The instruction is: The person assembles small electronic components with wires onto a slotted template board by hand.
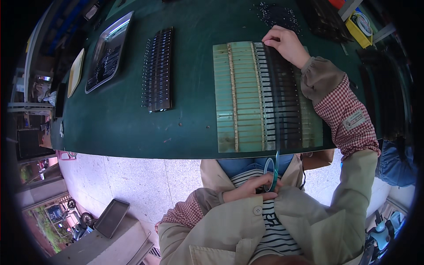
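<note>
A slotted pale-green board [224, 97] lies at the table's front edge, with a row of thin dark parts [289, 106] laid side by side across its right half. My left hand [255, 187] is closed around a roll of green tape [272, 174], held below the table edge, close to my body. From the roll a narrow, see-through strip of tape [277, 132] runs up over the dark parts. At the board's far edge, my right hand [285, 44] is pinched closed at the strip's far end. The tape's very tip is hidden by the fingers.
On the green table [190, 132] to the left lie a rack of dark pin-like parts [160, 70], a metal tray [123, 26] and a yellowish dish [77, 73]. Small loose pieces [276, 15] are scattered at the back. A yellow bin [360, 33] stands at the far right.
</note>
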Action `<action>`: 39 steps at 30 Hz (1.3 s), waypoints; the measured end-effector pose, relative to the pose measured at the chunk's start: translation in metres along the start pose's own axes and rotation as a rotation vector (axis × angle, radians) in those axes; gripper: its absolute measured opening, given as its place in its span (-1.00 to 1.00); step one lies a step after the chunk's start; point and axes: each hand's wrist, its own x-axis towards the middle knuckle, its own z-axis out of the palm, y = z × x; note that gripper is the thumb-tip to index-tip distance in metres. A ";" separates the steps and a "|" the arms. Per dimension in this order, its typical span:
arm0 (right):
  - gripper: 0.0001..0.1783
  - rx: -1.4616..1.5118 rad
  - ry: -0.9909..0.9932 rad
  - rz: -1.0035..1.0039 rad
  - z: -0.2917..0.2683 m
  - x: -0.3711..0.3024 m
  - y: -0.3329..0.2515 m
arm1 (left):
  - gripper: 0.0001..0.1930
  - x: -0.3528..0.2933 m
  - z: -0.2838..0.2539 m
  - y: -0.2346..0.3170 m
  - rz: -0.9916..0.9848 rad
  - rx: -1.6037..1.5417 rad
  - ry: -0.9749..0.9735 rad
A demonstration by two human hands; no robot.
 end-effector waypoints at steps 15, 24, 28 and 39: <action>-0.59 -0.555 -0.043 -0.418 -0.019 -0.019 -0.021 | -0.66 0.009 -0.009 0.009 0.054 0.109 -0.064; -0.50 -0.486 -0.154 -0.373 -0.019 -0.022 0.008 | -0.66 0.026 -0.018 -0.008 -0.038 0.080 -0.058; -0.61 -0.613 -0.063 -0.382 -0.005 -0.037 -0.002 | -0.66 0.029 -0.015 -0.010 0.034 0.115 -0.079; -0.57 -0.352 -0.096 -0.268 -0.014 -0.042 0.023 | -0.66 0.040 -0.016 -0.014 -0.003 0.114 -0.073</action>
